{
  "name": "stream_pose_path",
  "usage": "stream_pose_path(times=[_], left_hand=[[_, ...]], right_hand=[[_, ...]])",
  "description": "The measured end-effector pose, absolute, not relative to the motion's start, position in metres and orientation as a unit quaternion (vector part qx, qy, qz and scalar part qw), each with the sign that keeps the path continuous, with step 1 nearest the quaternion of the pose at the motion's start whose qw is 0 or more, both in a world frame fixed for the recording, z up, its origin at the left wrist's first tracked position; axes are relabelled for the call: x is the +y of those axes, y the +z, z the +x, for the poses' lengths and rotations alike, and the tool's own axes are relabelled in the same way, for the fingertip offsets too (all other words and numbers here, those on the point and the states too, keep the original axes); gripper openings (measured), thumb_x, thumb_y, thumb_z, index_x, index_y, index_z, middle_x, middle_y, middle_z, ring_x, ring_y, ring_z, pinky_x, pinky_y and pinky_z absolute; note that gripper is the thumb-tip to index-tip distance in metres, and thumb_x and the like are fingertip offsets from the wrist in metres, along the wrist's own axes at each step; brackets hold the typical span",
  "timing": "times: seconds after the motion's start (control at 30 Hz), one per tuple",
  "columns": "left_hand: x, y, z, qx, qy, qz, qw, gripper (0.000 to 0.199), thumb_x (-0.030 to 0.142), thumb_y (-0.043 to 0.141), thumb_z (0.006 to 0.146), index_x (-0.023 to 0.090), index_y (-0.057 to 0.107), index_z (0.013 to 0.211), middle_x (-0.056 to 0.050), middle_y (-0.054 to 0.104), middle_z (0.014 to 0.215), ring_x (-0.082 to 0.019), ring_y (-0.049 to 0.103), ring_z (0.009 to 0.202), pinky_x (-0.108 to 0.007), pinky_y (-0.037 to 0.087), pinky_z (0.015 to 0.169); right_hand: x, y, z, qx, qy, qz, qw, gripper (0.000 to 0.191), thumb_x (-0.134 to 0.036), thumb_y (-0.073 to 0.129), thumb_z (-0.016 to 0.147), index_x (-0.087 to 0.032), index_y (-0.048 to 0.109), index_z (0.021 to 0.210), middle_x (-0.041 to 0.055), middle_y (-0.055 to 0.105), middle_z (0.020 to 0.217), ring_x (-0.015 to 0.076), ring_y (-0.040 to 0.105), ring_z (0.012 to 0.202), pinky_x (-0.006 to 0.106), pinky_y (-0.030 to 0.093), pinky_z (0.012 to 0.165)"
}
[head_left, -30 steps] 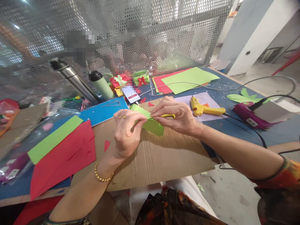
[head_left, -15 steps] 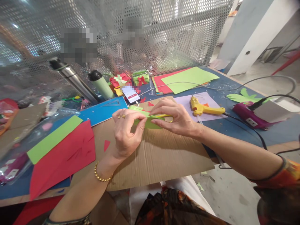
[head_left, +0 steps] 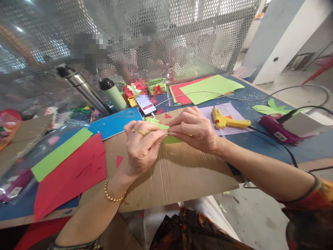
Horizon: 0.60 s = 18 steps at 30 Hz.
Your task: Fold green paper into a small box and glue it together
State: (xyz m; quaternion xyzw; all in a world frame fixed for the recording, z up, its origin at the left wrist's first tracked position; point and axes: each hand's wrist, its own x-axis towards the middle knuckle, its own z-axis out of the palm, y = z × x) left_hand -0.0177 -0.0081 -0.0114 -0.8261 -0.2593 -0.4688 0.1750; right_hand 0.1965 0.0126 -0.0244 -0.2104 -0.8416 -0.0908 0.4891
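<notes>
green paper point(head_left: 172, 139), up in the air above the cardboard point(head_left: 187, 173), pinched right in the middle of the action! left hand point(head_left: 142, 147) has a closed, precise grip on it, thumb against the fingers, and right hand point(head_left: 196, 130) is shut on it too, pinching from the other side, the two sets of fingertips almost meeting. something yellow point(head_left: 191, 135) peeks out by the right palm, too hidden to name.

and this one should handle like next to nothing, folks: very light, stiff enough to spring back a little, soft enough to crease for good under a hard squeeze. not slippery, i'd say, but easy to dent or tear at a thin edge. best hold is exactly that flat pinch along the rim, thumb one side, finger the other, gentle through the middle.

now the looks! bright lime green, matte, plain, no print to be seen. a paler, lit part shows beyond the left knuckles, a deeper green curve dips below the fingertips, so it seems bent or folded; the hands hide its full outline.
</notes>
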Motion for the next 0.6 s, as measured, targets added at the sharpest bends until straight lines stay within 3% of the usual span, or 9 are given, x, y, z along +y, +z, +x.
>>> stream_pose_path(times=[0.23,0.37,0.47,0.6], left_hand=[[-0.012,-0.005,-0.017,-0.247,-0.428,-0.833,0.248,0.006,0.018,0.069,0.096,0.023,0.067,0.094,-0.001,0.074,0.085,-0.019,0.065,0.082,-0.040,0.038,0.084],[-0.015,-0.003,-0.021,-0.247,-0.421,-0.805,0.338,0.012,0.011,0.072,0.091,0.021,0.067,0.096,-0.001,0.074,0.084,-0.017,0.063,0.079,-0.039,0.035,0.082],[-0.016,-0.004,-0.023,-0.252,-0.415,-0.782,0.391,0.017,0.007,0.071,0.090,0.021,0.069,0.099,0.000,0.074,0.085,-0.017,0.061,0.079,-0.040,0.031,0.082],[-0.018,-0.011,-0.016,-0.229,-0.397,-0.789,0.408,0.011,0.009,0.068,0.092,0.020,0.070,0.091,0.000,0.075,0.086,-0.017,0.061,0.083,-0.039,0.029,0.078]], right_hand=[[0.014,-0.023,0.201,-0.853,-0.165,-0.229,0.438,0.025,-0.029,0.052,0.107,-0.026,0.075,0.097,0.0012,0.076,0.098,0.0179,0.056,0.089,0.039,0.035,0.084],[0.007,-0.016,0.200,-0.805,-0.129,-0.276,0.510,0.029,-0.037,0.049,0.107,-0.022,0.074,0.101,0.0069,0.073,0.101,0.0202,0.057,0.091,0.040,0.039,0.086],[-0.004,-0.009,0.195,-0.787,0.055,-0.331,0.519,0.046,-0.046,0.044,0.108,-0.018,0.070,0.083,0.0044,0.064,0.077,0.0155,0.055,0.073,0.033,0.042,0.072],[-0.017,-0.008,0.184,-0.772,0.373,-0.335,0.390,0.065,-0.070,0.043,0.101,-0.017,0.061,0.068,-0.0015,0.053,0.059,0.0095,0.046,0.056,0.026,0.033,0.054]])
